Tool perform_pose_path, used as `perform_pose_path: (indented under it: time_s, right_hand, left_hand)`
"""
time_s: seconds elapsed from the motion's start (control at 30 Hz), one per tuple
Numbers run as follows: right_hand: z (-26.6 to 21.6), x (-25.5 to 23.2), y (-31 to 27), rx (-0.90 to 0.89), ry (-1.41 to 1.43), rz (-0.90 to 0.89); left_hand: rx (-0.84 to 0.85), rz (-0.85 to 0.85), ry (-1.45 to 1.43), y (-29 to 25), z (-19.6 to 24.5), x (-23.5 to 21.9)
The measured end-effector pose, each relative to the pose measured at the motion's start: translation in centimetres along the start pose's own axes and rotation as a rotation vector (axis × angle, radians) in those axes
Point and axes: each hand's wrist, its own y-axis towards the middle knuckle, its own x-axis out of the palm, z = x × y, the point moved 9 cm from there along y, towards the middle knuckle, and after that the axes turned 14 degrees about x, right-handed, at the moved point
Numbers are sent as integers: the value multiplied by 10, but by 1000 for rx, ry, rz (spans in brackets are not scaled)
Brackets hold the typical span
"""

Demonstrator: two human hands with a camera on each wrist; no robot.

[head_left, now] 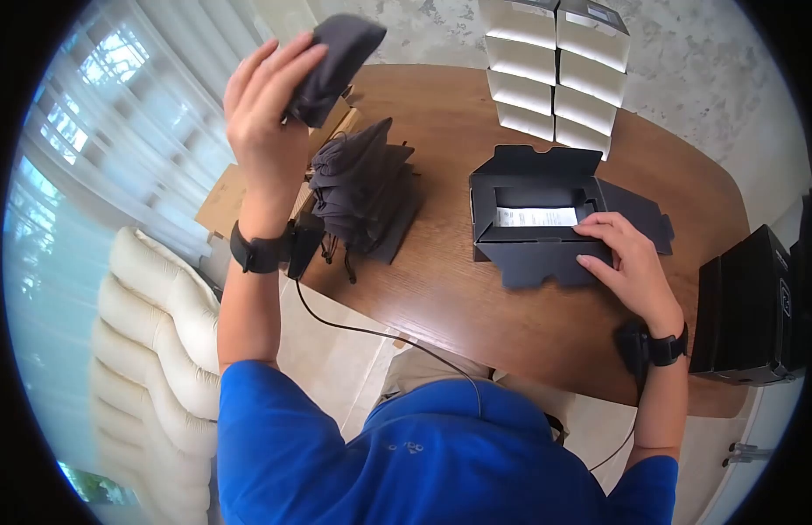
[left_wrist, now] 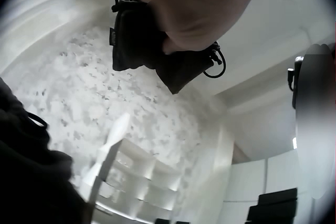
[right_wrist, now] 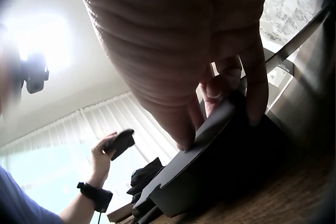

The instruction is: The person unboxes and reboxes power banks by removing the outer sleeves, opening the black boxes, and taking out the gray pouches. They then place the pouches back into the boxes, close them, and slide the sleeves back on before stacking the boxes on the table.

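My left hand is raised over the table's left side and grips a dark drawstring pouch; in the left wrist view the pouch shows cords at both ends. Below it lies a pile of similar dark pouches. An opened black box stands on the table, flaps spread, with a white printed label or paper in its recess. My right hand rests fingertips on the box's right front edge, thumb on the front flap; the right wrist view shows the hand touching the black card.
White open-fronted boxes are stacked at the table's back. Black boxes stand at the right edge. Cardboard lies behind the pouches at the left. A cable runs from the left wrist across the table's front edge.
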Motion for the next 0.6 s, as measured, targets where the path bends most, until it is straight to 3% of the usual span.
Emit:
perform_pose_path:
  time_s: [0.03, 0.1, 0.17, 0.23, 0.33, 0.4, 0.6]
  right_hand:
    - [0, 0, 0, -5, -4, 3]
    - [0, 0, 0, -18, -6, 8]
    - [1, 0, 0, -20, -13, 20]
    - [-1, -1, -1, -67, -28, 34]
    - [3, 0, 1, -8, -17, 11]
    - [4, 0, 2, 3, -19, 4]
    - [5, 0, 2, 11, -10, 5]
  left_hand:
    - [5, -5, 2, -10, -3, -2]
    - [56, -457, 7, -39, 2, 31]
    - [-236, -772, -401, -89, 10, 57]
    - [-287, -737, -509, -99, 22, 56]
    - [-259, -748, -413, -98, 28, 49]
    - [-248, -851, -362, -105, 33, 52]
    - [-236, -828, -308, -115, 47, 50]
